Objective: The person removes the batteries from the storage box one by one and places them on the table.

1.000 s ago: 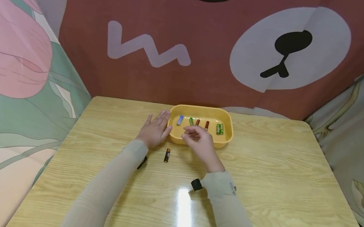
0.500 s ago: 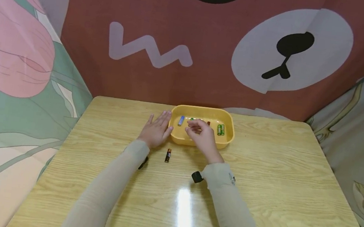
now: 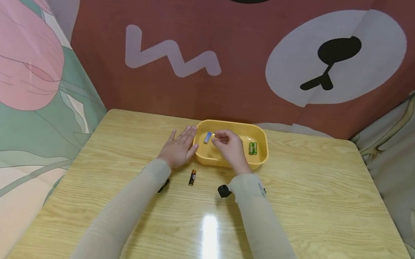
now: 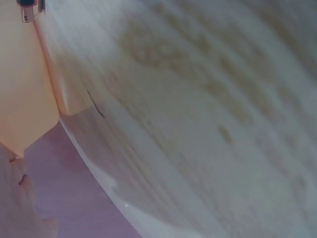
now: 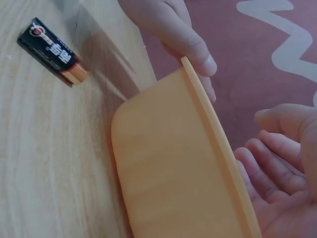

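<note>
Against the left end of a yellow plastic tray (image 3: 214, 162) rests my left hand (image 3: 178, 149), its fingers straight and its thumb by the rim. Over the tray is my right hand (image 3: 231, 149), fingers loosely bent; the right wrist view shows thumb and fingertips apart with nothing between them. A blue battery (image 3: 208, 137) lies in the tray just left of the right hand. Two green batteries (image 3: 253, 148) lie side by side at the tray's right end. The right hand covers the middle of the tray. In front, a black battery with a copper-coloured end (image 3: 192, 177) lies on the table.
The wooden table (image 3: 317, 210) extends to both sides and in front of the tray. Close behind its far edge hangs a reddish-brown printed cloth (image 3: 165, 90). Patterned curtains (image 3: 11, 132) flank both sides.
My right hand has moved forward, further over the tray, covering the red batteries and one green battery seen earlier. The left hand keeps its place at the tray's left end.
</note>
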A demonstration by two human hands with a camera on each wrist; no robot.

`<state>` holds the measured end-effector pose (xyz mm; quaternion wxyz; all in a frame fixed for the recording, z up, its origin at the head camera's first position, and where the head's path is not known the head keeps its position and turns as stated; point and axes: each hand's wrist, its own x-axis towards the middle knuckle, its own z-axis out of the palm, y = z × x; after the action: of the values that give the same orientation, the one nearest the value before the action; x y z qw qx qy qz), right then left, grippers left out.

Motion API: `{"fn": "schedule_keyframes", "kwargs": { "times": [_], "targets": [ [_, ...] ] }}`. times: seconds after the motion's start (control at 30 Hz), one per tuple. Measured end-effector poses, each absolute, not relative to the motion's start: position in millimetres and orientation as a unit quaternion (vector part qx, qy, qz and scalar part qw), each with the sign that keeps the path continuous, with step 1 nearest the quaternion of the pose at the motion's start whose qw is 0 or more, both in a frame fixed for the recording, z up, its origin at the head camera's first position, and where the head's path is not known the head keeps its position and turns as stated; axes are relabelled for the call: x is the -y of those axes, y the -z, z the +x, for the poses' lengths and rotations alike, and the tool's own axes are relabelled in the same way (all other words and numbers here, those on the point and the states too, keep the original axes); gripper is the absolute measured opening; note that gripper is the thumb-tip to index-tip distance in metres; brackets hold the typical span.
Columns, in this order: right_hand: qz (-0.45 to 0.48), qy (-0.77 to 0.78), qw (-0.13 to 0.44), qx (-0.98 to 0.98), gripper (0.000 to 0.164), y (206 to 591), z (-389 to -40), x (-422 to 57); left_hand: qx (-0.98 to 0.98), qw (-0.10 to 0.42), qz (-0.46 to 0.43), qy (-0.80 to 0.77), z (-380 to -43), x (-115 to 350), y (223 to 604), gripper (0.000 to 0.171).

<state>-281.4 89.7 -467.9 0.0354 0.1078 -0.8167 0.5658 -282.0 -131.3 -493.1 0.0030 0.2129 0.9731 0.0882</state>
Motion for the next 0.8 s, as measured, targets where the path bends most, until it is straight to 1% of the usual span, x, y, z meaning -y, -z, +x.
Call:
{"fn": "schedule_keyframes", "kwargs": {
  "times": [0.27, 0.57, 0.8],
  "targets": [
    [0.099, -0.549, 0.0, 0.83, 0.035, 468.3, -292.3, -84.9, -0.973, 0.008, 0.21, -0.09, -281.4, 130.0, 492.8, 0.069],
    [0.086, -0.543, -0.038, 0.834, 0.045, 474.9, -303.3, -80.4, -0.973, -0.008, 0.215, -0.087, -282.0, 129.2, 494.6, 0.066],
    [0.074, -0.549, -0.048, 0.831, 0.045, 474.5, -311.0, -74.5, -0.974, 0.008, 0.208, -0.086, -280.7, 128.5, 489.9, 0.065]
  ]
}}
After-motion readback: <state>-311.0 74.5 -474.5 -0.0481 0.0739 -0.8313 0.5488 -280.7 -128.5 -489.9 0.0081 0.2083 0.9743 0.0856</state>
